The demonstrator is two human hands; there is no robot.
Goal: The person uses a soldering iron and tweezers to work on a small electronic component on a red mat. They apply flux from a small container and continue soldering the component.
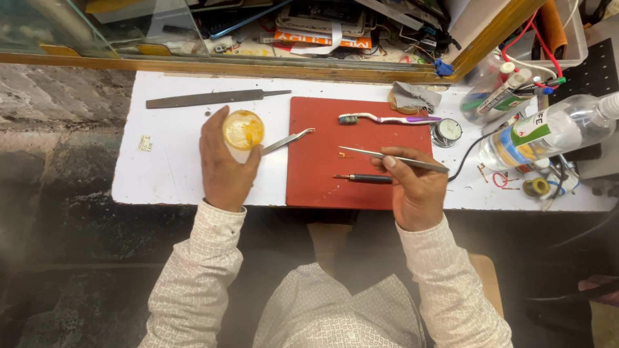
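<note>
My left hand grips a small round jar with a yellow-orange top over the white board. Just right of the jar lies a pair of metal tweezers, its tip reaching onto the red mat. My right hand pinches a long thin metal tool that points left over the mat. A dark-handled screwdriver rests on the mat under that hand. A toothbrush with a purple and white handle lies near the mat's far edge.
A long flat metal file lies at the back of the board. On the right are a round metal tin, a clear plastic bottle, tubes, wires and a solder spool. A cluttered glass-fronted shelf runs behind.
</note>
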